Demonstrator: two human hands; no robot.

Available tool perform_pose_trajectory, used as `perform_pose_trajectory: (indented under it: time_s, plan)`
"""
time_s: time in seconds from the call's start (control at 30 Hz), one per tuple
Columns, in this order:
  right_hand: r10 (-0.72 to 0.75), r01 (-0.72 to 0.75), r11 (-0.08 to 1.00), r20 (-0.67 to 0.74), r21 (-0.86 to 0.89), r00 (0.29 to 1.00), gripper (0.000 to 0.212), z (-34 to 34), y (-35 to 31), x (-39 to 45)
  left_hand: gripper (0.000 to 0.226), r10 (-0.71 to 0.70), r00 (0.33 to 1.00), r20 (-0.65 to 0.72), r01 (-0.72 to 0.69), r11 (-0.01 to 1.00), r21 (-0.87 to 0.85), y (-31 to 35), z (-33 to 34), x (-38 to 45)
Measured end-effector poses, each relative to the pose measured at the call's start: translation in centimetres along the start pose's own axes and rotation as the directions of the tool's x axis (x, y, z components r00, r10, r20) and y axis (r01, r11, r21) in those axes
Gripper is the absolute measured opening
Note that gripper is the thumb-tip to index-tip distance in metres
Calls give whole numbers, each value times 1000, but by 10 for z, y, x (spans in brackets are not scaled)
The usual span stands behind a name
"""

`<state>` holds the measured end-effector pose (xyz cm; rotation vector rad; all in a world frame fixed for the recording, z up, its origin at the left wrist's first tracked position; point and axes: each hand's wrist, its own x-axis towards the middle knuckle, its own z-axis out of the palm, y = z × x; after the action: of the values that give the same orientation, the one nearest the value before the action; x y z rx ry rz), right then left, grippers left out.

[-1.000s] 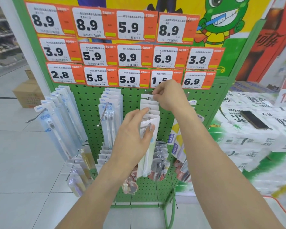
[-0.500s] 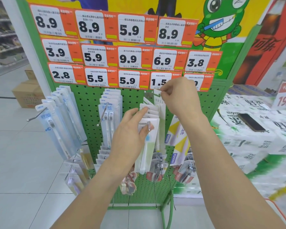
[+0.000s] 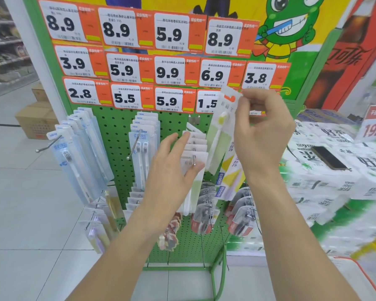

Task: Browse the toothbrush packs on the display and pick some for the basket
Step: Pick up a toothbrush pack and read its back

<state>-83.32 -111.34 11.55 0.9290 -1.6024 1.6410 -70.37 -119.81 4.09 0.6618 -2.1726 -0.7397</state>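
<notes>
While the right hand [image 3: 263, 135] pinches a green toothbrush pack [image 3: 223, 131] by its top, centre-right | left hand [image 3: 172, 170], fingers straight, steadies hanging packs [image 3: 193, 153] mid-frame | risk: those slide off the hook [image 3: 194, 160] if released | pegboard [image 3: 117, 127] behind.

The pegboard [image 3: 117, 135] is seen in bright green, dotted with a regular grid of small holes. The price tags [image 3: 126, 70] are printed white with black numerals and orange right-hand panels. The held pack [image 3: 223, 135] is shown as white and pale green with an orange mark at the top, and a yellow-headed white brush is enclosed. The left packs [image 3: 78, 153] are tinted clear blue. The phone [image 3: 328, 157] is black. The floor [image 3: 20, 203] is tiled pale grey.
</notes>
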Motion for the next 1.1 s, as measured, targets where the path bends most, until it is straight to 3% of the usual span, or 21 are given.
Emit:
perform_pose_trajectory:
  time_s: [0.2,0.3,0.4,0.53,0.63,0.8,1.0,1.1]
  plan:
    - [22,-15,993,-59,119,998,11,-26,-7,-14,38,156,928,-337,-187,981,-59,27,-1,-29]
    - [46,-42,988,-24,150,999,14,-43,-7,-30,30,192,888,-417,-261,958,-114,41,1,-44]
    - [103,-110,973,44,201,994,20,-61,-7,-49,33,124,936,-328,-208,950,-235,46,4,-59]
    - [280,-319,913,177,256,943,21,-77,-8,-79,46,-79,997,-2,71,906,-418,40,10,-78]
    - [405,-468,850,270,242,874,23,-83,-3,-99,41,-213,955,206,295,758,-582,32,10,-87]
    - [535,-675,722,495,154,685,16,-92,11,-126,31,-271,908,321,414,708,-573,1,12,-105]
    - [563,-809,587,724,-10,399,63,-94,18,-175,27,-483,819,309,566,591,-575,-33,23,-130]
    - [607,-850,514,749,-118,264,60,-92,20,-197,30,-559,771,305,616,535,-578,-50,28,-137]
